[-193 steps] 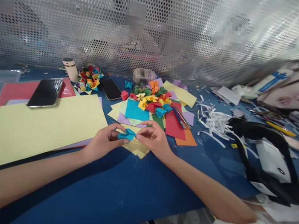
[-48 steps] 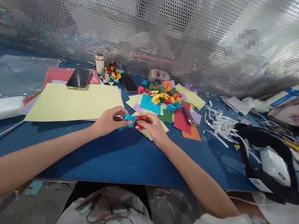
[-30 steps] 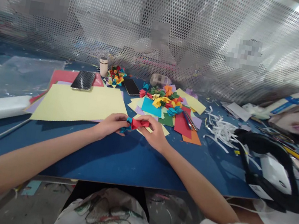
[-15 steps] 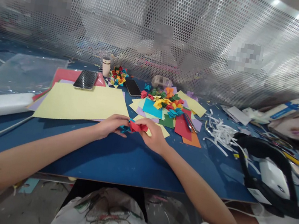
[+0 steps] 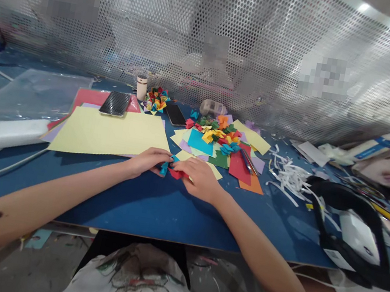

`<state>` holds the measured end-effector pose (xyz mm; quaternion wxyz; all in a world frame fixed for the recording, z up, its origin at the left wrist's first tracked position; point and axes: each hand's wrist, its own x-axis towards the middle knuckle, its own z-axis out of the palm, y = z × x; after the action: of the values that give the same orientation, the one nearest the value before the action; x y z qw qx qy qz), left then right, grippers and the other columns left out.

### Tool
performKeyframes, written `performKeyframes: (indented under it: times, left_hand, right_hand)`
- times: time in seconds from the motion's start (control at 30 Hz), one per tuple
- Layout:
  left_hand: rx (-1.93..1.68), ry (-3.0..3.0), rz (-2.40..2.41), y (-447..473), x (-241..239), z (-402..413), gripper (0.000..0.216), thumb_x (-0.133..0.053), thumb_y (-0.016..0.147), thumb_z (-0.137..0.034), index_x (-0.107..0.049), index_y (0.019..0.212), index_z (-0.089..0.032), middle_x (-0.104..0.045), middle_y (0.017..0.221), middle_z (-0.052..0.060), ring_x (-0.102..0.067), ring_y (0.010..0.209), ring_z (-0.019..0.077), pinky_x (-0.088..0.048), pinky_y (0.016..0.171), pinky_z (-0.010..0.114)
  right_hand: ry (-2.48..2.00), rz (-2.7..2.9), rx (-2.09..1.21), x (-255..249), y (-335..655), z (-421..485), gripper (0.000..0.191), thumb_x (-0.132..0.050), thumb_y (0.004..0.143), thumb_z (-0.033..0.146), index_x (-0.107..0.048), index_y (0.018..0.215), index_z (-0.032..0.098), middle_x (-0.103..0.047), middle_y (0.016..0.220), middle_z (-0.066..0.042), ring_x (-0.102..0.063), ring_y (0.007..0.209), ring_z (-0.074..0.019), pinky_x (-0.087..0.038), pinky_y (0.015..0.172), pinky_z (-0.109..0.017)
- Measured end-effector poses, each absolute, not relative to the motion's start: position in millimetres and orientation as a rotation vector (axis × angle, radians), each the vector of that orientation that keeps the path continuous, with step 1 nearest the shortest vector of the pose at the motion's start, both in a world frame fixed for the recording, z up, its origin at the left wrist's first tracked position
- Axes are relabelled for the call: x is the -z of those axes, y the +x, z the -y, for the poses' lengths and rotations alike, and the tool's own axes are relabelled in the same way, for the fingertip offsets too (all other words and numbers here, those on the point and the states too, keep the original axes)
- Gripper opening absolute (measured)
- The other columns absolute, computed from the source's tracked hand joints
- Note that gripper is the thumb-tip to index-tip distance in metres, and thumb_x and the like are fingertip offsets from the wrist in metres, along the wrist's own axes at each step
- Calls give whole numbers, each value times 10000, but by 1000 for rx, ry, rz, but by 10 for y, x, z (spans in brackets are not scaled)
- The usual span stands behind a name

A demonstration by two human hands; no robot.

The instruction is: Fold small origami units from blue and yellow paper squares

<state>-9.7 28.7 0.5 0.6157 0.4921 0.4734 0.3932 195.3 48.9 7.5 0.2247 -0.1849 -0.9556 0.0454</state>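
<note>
One blue table carries everything. Largest item on it is a pale yellow sheet, lying flat to the left over red and lilac sheets. At far right sits a black strapped device, with white paper strips beside it. Behind the hands is a heap of coloured squares and small folded units.

The left hand and right hand meet low at mid-table, just in front of the yellow sheet's near corner. Left fingers are pinched narrow on a blue folded piece. Right fingers are curled close over a red folded piece, holding it down against the table. The two pieces touch, blue left and red right. Whether one is tucked into the other cannot be told, since the fingers cover the joint.

Judgement: the step in hand is fitting the red unit to the blue one. Finishing that fit calls for steady fingertip pressure at the joint, with the blue unit held still.
</note>
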Motion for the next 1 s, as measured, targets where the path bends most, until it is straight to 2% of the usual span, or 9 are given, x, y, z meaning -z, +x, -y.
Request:
performKeyframes:
  times: [0.27,0.53,0.73,0.9,1.0]
  left_hand:
    - [-883,1181,-1058,-81,-21,-261,244,-732,674,-325,-701,839,-149,-640,754,9,-590,677,120,-540,635,247]
    - [-921,1224,-1017,-85,-8,-268,236,-708,733,-374,-680,842,-166,-645,844,20,-613,795,150,-562,707,281]
    - [-917,1295,-995,-96,-36,-261,295,-699,731,-389,-663,922,-168,-659,922,39,-635,842,173,-566,728,316]
    - [-953,1427,-1029,-71,-25,-211,392,-783,645,-352,-622,954,-172,-645,883,32,-622,810,180,-533,693,305]
    - [-993,1512,-1031,-55,7,-204,385,-797,607,-306,-615,922,-178,-639,879,20,-607,838,177,-506,788,323]
  right_hand:
    - [-660,2606,-70,-72,1952,-481,258,-501,732,85,-638,928,180,-711,855,-71,-612,805,-222,-403,744,-333]
    - [-719,2525,-80,-56,1947,-478,351,-479,719,69,-650,996,201,-716,908,-56,-627,825,-211,-434,767,-334]
    - [-714,2490,-132,-48,1953,-473,361,-530,709,91,-631,1036,207,-715,982,-55,-634,859,-209,-451,762,-322]
    - [-751,2434,-176,-58,1944,-460,322,-543,716,91,-611,1016,188,-708,972,-63,-634,798,-194,-464,728,-314]
    - [-708,2436,-206,-38,1945,-477,291,-548,721,86,-635,970,211,-711,961,-41,-647,852,-195,-480,754,-312]
